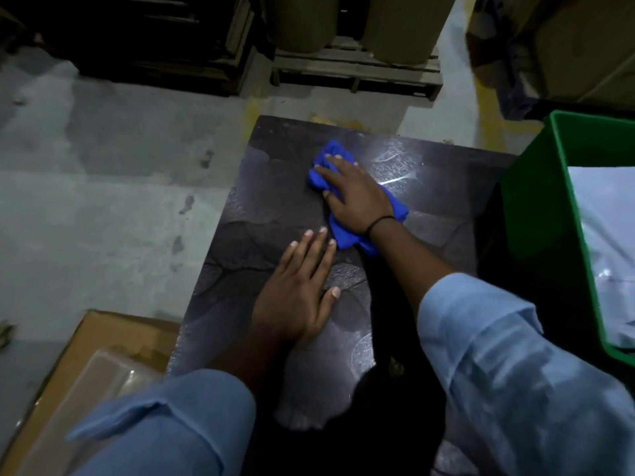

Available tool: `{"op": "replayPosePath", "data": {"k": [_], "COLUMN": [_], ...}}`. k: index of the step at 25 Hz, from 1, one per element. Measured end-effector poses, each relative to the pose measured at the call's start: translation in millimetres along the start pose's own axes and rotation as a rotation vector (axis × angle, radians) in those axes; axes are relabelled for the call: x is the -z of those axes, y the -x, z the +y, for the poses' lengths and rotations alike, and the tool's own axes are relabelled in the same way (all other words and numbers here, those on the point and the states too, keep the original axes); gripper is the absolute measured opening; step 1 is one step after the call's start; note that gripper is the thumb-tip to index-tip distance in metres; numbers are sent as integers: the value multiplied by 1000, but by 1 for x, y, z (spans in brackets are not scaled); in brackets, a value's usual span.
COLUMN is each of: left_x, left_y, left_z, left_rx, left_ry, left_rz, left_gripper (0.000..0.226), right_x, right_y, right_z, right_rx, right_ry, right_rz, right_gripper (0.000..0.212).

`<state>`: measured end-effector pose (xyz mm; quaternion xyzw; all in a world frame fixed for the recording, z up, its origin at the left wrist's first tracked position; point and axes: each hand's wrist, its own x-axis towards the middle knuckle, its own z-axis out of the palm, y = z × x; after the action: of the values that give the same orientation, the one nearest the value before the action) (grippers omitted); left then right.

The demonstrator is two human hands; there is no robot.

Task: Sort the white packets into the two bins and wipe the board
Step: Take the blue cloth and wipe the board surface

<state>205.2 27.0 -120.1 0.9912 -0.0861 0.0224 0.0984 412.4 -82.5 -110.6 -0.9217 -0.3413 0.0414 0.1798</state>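
Floor — green bin (white packets)

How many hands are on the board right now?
2. The left hand lies flat on the bare board, nearer the person; the right hand presses the cloth farther back.

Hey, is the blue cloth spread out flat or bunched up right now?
Bunched up. The blue cloth shows crumpled folds under the right hand pressing it on the board.
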Motion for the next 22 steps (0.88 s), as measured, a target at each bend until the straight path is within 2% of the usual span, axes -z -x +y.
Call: {"op": "replayPosePath", "data": {"k": [3,9,13,16,19,22], "left_x": [-2,2,19,30,32,20], "left_y": [-1,27,69,62,50,50], "left_z": [-3,-13,-62,-91,-97,-99], "left_rx": [-5,34,18,23,87,89], "left_ry": [30,106,78,54,85,60], "left_rz": [18,-7,-107,-149,-128,-40], "left_gripper": [70,68,79,84,84,79], "right_x": [-6,-15,-31,-49,-55,-51], "right_y": [61,173,249,290,294,244], "right_z": [-17,-69,-135,-197,-214,-172], "right_rx": [-5,-138,-106,-14,67,-30], "right_ry": [-18,-26,-20,-65,-117,-112], "right_rz": [30,77,82,31,-4,91], "right_gripper": [55,54,55,59,58,56]}}
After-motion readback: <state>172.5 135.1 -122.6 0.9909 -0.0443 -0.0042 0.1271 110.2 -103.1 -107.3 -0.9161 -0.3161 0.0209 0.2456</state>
